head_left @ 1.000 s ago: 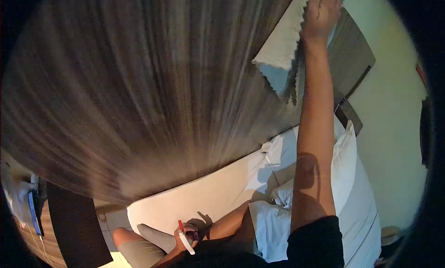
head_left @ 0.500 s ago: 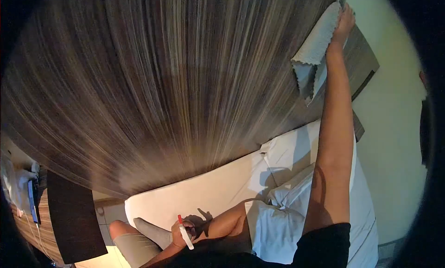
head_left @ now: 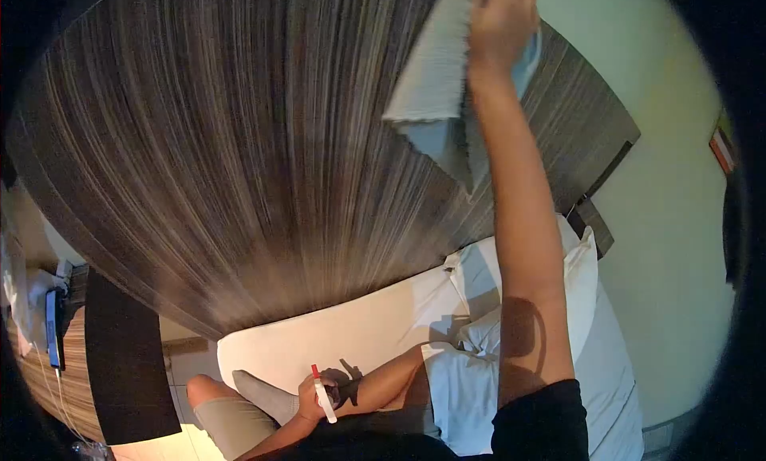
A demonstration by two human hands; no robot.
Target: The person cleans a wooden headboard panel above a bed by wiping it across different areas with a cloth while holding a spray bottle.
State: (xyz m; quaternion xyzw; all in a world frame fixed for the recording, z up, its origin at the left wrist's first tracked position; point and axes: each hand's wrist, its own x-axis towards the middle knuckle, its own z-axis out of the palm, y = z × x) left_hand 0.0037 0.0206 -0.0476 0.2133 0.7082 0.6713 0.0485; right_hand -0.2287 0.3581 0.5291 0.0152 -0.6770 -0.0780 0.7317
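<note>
High on the wood-grain headboard panel (head_left: 295,142), my right hand (head_left: 503,30) is closed on a pale grey-blue cloth (head_left: 431,74) with a jagged edge. The cloth lies against the panel near its upper right edge, and one corner hangs down. Down by my legs, my left hand (head_left: 309,397) is wrapped round a spray bottle (head_left: 325,401) with a white head and a red nozzle. Most of the bottle's body is hidden by the hand and shadow.
Below the panel stretches a white mattress (head_left: 319,345), with white pillows and bedding (head_left: 598,341) on the right. A wooden side table (head_left: 73,341) at far left carries a phone (head_left: 53,333) on a cable. A pale wall (head_left: 662,222) stands at right.
My right hand and the cloth have moved left across the panel from its upper right corner. My left hand stays almost where it was, still gripping the spray bottle.
</note>
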